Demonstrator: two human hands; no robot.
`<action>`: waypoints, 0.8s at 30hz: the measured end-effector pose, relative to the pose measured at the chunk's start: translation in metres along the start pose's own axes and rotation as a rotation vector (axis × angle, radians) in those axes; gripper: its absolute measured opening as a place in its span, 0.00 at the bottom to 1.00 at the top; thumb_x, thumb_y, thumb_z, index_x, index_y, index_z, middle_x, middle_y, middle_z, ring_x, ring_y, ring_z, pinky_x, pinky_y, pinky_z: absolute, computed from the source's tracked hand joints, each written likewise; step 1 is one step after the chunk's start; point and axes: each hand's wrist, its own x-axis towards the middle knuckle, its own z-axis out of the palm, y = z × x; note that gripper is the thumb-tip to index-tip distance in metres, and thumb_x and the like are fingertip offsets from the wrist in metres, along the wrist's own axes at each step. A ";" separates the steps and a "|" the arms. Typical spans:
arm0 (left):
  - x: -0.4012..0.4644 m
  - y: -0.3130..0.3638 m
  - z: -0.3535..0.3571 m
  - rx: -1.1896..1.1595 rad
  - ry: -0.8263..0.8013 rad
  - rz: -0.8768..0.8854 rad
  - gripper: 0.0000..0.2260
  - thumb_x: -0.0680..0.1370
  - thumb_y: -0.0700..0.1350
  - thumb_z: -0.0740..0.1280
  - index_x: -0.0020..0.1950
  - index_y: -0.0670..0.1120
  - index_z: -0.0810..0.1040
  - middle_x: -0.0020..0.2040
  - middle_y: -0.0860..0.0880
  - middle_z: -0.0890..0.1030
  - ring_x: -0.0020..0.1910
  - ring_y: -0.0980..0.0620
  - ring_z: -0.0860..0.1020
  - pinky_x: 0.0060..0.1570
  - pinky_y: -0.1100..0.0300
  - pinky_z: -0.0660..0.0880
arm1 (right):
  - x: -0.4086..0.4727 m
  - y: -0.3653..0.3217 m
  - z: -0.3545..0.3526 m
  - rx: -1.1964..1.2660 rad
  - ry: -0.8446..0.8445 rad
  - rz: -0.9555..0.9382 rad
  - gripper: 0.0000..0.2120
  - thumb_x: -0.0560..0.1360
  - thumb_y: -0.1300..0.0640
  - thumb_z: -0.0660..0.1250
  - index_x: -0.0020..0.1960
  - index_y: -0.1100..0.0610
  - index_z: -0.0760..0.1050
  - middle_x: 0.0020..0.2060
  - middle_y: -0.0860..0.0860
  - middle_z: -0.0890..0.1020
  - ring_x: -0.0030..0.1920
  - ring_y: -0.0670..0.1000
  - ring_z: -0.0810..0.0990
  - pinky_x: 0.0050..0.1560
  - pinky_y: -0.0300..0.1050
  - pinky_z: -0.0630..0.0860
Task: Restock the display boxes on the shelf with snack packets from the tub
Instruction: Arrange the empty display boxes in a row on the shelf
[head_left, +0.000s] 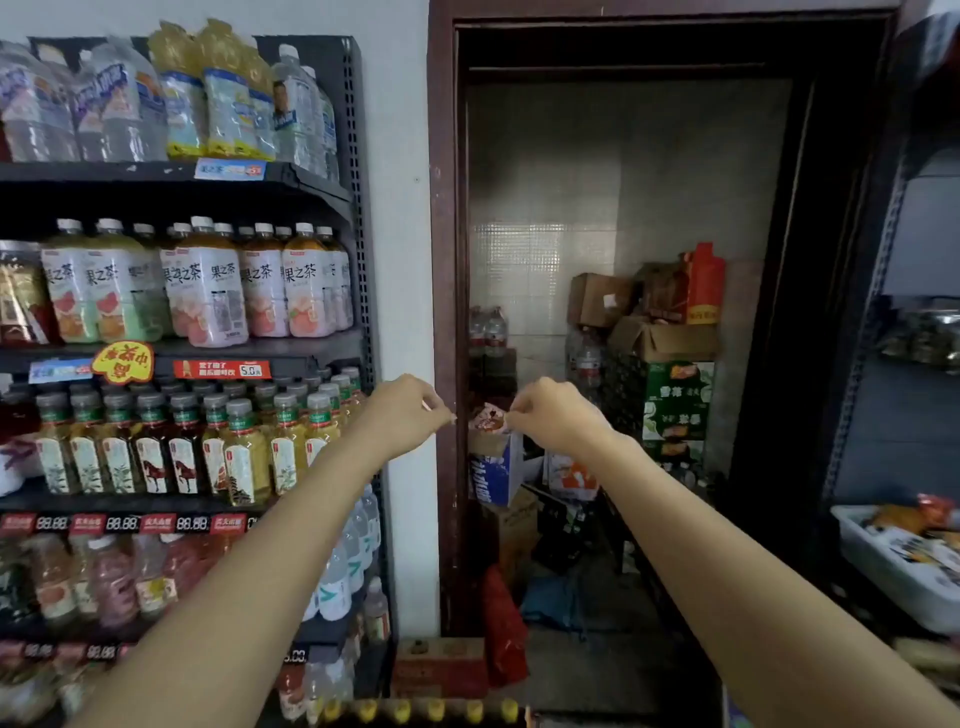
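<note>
We hold both arms out toward the doorway; our left hand (410, 410) is curled, seemingly empty; our right hand (550, 415) pinches something small (unclear what); next, turn to the white plastic tub of snack packets (883, 566) at lower right.

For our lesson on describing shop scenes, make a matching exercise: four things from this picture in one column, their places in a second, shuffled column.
Things:
1. white plastic tub of snack packets
2. tall red box
3. green printed carton
4. pale fruit-tea bottles with white caps

Places:
A. dark shelf, left
B. far right, low
C. top of the storeroom stack
D. under brown cartons

Pairs: 1-B, 2-C, 3-D, 4-A
</note>
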 end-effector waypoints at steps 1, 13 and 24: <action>0.002 0.005 0.009 -0.002 0.004 0.022 0.08 0.74 0.48 0.64 0.35 0.55 0.76 0.43 0.50 0.83 0.43 0.48 0.80 0.48 0.52 0.78 | -0.005 0.008 -0.003 0.009 0.012 0.013 0.12 0.77 0.52 0.63 0.52 0.57 0.80 0.45 0.54 0.82 0.44 0.53 0.80 0.44 0.48 0.78; -0.019 0.146 0.167 -0.219 -0.061 0.094 0.08 0.76 0.44 0.64 0.41 0.49 0.81 0.39 0.50 0.83 0.38 0.52 0.81 0.47 0.51 0.79 | -0.078 0.196 -0.040 0.054 0.009 0.109 0.12 0.78 0.53 0.63 0.53 0.58 0.81 0.47 0.54 0.83 0.45 0.53 0.81 0.50 0.52 0.80; 0.013 0.265 0.303 -0.090 -0.232 0.117 0.08 0.76 0.51 0.63 0.46 0.51 0.81 0.45 0.50 0.83 0.45 0.51 0.80 0.49 0.50 0.78 | -0.101 0.371 -0.096 0.013 -0.048 0.179 0.12 0.78 0.53 0.62 0.52 0.60 0.80 0.46 0.56 0.83 0.46 0.56 0.81 0.49 0.55 0.80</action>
